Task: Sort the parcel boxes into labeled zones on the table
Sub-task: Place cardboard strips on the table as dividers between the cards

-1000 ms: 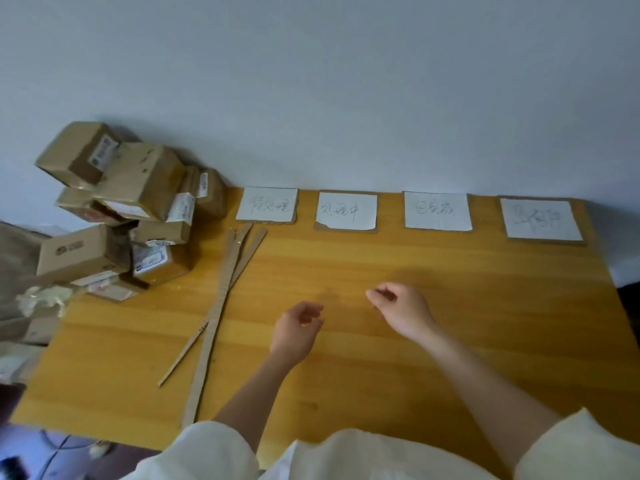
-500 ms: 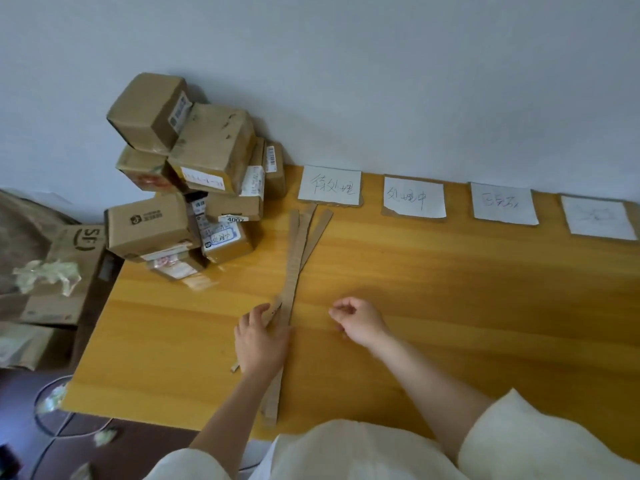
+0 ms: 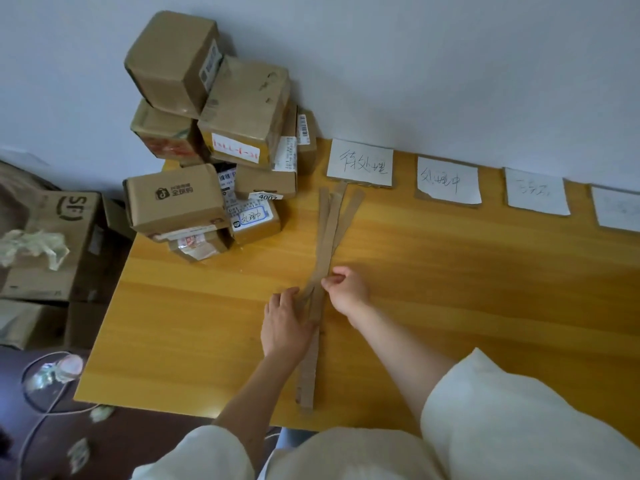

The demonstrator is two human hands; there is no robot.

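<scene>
Several brown parcel boxes (image 3: 242, 112) are piled at the table's back left corner, against the wall; one at the front carries a black logo (image 3: 173, 199). Along the back edge lie white handwritten zone labels (image 3: 360, 164), (image 3: 446, 181), (image 3: 535, 192), with a further one (image 3: 616, 209) cut by the frame edge. Long cardboard strips (image 3: 329, 230) lie crossed on the wooden table (image 3: 485, 289), running from the first label toward the front edge. My left hand (image 3: 284, 320) rests flat on the strips where they cross. My right hand (image 3: 346, 292) pinches a strip just right of it.
A large carton (image 3: 52, 244) with crumpled plastic on it stands on the floor to the left of the table. A cable and bits of litter (image 3: 52, 375) lie on the dark floor below the front left corner.
The view has swung left toward the box pile. Both hands moved left from the bare tabletop to the cardboard strips; the left now lies on them and the right pinches one.
</scene>
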